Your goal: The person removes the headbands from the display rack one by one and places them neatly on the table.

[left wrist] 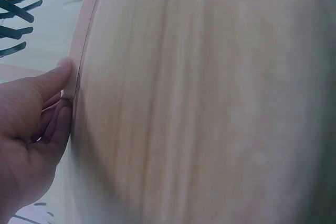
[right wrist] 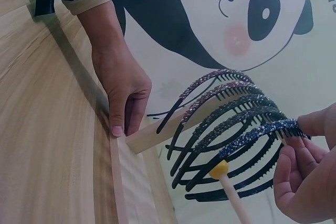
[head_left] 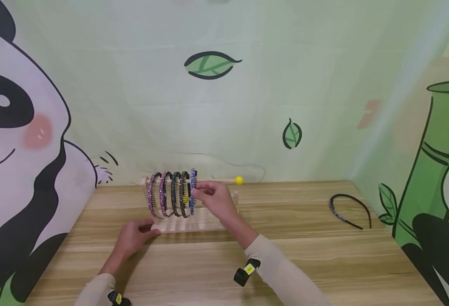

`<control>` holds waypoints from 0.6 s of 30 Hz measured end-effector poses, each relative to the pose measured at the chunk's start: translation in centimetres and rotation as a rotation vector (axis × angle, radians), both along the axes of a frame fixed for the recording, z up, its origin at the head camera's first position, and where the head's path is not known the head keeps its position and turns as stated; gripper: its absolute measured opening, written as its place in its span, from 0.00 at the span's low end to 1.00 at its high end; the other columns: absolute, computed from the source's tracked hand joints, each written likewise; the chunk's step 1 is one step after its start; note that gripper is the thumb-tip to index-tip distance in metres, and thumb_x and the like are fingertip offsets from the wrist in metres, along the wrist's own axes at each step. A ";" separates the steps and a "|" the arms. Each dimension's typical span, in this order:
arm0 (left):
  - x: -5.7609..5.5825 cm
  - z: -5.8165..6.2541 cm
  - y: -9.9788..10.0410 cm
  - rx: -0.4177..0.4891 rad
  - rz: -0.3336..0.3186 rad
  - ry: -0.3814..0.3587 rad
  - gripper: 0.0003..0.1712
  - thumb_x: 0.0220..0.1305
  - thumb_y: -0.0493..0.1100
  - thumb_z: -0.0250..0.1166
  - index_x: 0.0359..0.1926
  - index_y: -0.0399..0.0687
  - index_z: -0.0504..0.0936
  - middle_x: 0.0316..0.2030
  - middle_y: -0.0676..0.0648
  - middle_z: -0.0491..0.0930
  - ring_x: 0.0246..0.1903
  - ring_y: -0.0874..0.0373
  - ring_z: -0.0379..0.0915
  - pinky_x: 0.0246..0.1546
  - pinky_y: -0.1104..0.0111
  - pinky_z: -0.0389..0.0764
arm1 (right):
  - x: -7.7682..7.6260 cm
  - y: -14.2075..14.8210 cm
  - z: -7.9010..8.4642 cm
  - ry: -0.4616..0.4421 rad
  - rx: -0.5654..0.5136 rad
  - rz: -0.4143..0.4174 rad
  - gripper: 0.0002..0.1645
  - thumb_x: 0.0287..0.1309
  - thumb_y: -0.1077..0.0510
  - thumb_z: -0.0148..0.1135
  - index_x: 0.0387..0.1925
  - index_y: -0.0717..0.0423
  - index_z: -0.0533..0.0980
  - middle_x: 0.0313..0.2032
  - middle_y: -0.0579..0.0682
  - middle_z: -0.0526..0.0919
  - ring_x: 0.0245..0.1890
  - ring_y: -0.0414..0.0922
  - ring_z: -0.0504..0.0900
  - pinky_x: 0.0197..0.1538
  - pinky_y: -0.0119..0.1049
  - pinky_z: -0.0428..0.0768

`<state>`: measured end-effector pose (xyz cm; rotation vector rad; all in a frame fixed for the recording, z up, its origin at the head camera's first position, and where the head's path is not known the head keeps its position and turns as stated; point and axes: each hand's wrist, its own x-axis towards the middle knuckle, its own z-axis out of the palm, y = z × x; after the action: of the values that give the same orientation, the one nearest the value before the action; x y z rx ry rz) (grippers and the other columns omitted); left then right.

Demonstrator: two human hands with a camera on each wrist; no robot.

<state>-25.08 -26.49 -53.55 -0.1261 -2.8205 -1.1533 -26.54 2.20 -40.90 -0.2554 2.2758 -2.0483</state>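
Note:
A wooden headband rack [head_left: 194, 224] stands on the table with its horizontal rod carrying several glittery toothed headbands. Pink-purple headbands [head_left: 164, 194] hang at its left end, dark ones [head_left: 175, 193] beside them. My right hand [head_left: 220, 203] pinches the blue glitter headband [right wrist: 257, 134] near its top, at the right of the row. This band sits round the rod, close to its dark neighbour. At the front left corner of the rack's base, my left hand [head_left: 130, 239] holds the wooden edge, thumb [left wrist: 63, 71] on one side and fingers on the other.
Another black headband [head_left: 337, 212] with a blue section lies at the right of the table [head_left: 293, 255]. The rod's right end has a yellow ball [head_left: 239, 180]. Behind the table hangs a printed backdrop [head_left: 270, 93] with pandas and leaves.

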 end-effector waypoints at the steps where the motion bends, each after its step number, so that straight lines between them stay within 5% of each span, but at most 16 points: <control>1: 0.0 0.0 0.0 0.000 0.001 -0.001 0.27 0.63 0.45 0.75 0.56 0.31 0.83 0.53 0.33 0.84 0.55 0.39 0.81 0.56 0.48 0.80 | 0.0 0.1 0.1 0.003 0.003 0.002 0.15 0.63 0.54 0.71 0.50 0.54 0.84 0.42 0.48 0.87 0.42 0.45 0.85 0.43 0.34 0.85; 15: -0.1 -0.1 0.0 0.008 0.004 -0.011 0.28 0.63 0.47 0.75 0.56 0.30 0.83 0.53 0.33 0.84 0.55 0.39 0.81 0.57 0.48 0.80 | 0.5 1.0 1.8 0.055 -0.005 0.035 0.16 0.65 0.53 0.70 0.50 0.57 0.83 0.41 0.51 0.87 0.50 0.59 0.84 0.45 0.35 0.85; 18: 0.0 0.0 0.1 0.009 0.005 -0.012 0.28 0.63 0.46 0.75 0.56 0.30 0.83 0.53 0.33 0.84 0.55 0.39 0.81 0.56 0.47 0.80 | 0.6 1.1 2.0 0.080 0.006 0.040 0.16 0.65 0.54 0.70 0.50 0.57 0.84 0.41 0.51 0.87 0.47 0.55 0.85 0.45 0.35 0.85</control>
<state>-25.04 -26.35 -53.53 -0.1121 -2.8242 -1.1694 -25.92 3.31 -38.86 -0.3856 2.3014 -2.0479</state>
